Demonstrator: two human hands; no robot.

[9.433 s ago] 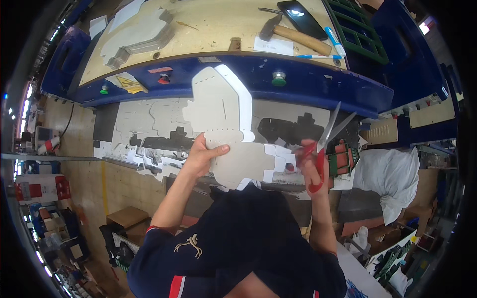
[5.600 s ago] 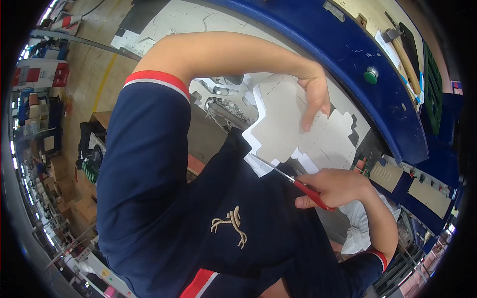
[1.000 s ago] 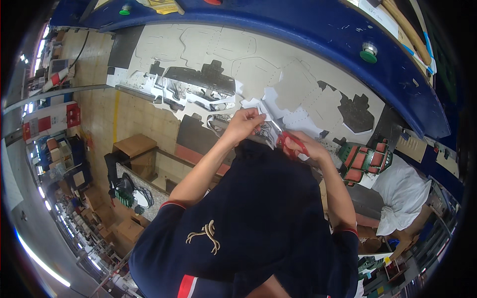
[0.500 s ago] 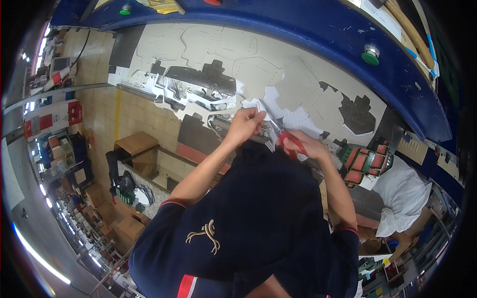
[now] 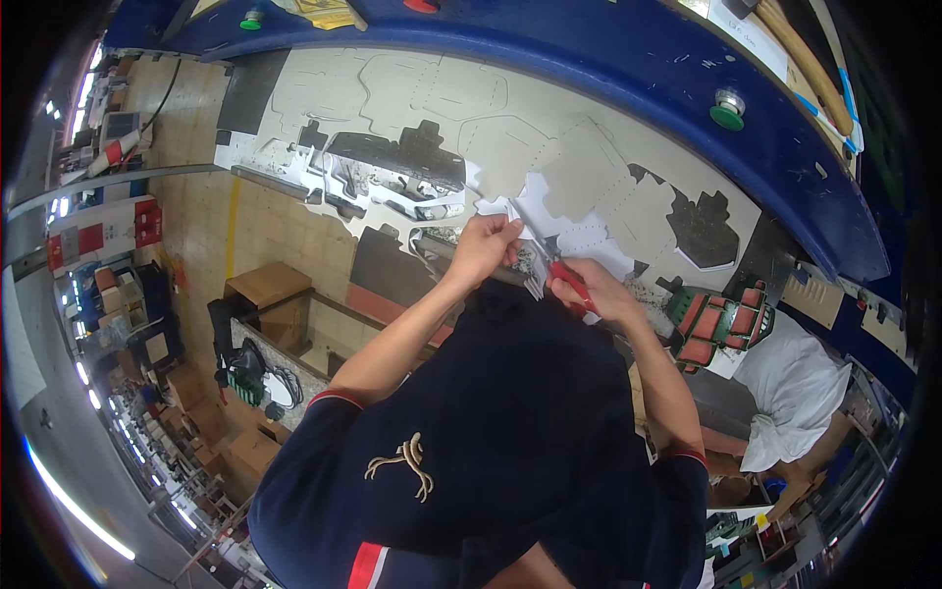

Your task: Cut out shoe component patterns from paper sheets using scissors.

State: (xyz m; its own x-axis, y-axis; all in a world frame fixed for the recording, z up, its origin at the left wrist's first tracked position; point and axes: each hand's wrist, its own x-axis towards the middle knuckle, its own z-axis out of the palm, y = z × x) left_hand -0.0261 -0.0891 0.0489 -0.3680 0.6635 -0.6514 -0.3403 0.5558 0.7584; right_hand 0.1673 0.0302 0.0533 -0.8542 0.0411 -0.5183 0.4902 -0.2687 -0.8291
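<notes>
My left hand pinches a small white sheet piece between thumb and fingers, just over the near edge of the work surface. In my right hand is a pair of scissors with red handles; my fingers are wrapped round the handles. The blades point up and left, toward the white piece by my left fingertips. Whether they touch it is too small to tell. Behind both hands lies a large grey-beige sheet with cut outlines and dark cut-out openings. A white cut sheet lies beyond the scissors.
At the right stands a green-and-red cutting die, beside a white plastic bag. A blue machine beam with green buttons arches across the far side. Left of me are a speckled-edged bin and cardboard boxes.
The scissors' red handles look closer together, and my right fingers have shifted slightly on them. My left hand stays in place with the white piece.
</notes>
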